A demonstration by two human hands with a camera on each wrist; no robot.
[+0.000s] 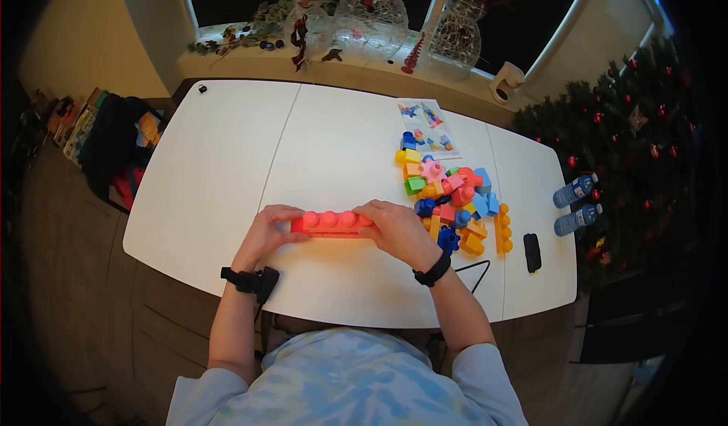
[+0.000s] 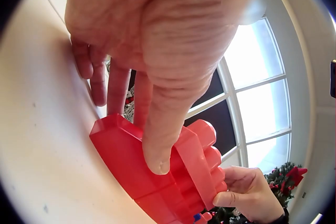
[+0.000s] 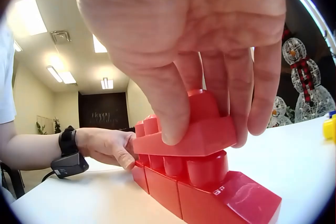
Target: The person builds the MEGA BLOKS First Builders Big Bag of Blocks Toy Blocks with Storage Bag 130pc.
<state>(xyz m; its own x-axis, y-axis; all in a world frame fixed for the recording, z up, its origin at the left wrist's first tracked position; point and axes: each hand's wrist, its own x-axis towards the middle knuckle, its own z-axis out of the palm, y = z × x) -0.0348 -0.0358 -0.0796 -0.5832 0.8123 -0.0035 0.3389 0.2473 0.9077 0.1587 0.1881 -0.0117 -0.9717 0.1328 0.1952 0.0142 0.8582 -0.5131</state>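
Note:
A long red toy brick (image 3: 205, 137) with round studs on top lies over a lower row of red bricks (image 3: 163, 190) on the white table. The right wrist view shows it tilted, with the lower studs visible under its near end. My right hand (image 1: 398, 232) pinches that end between thumb and fingers. At the other end, my left hand (image 1: 265, 230) grips the red bricks, its thumb on the near side and its fingers behind. The lower row has a sloped end beneath my right hand.
Right of my hands lies a pile of colourful toy bricks (image 1: 459, 191), with a picture sheet (image 1: 440, 134) behind it. A yellow brick strip (image 1: 503, 229), a black case (image 1: 532, 253) and two water bottles (image 1: 574, 191) stand or lie farther right. The white table (image 1: 205, 168) extends to the left.

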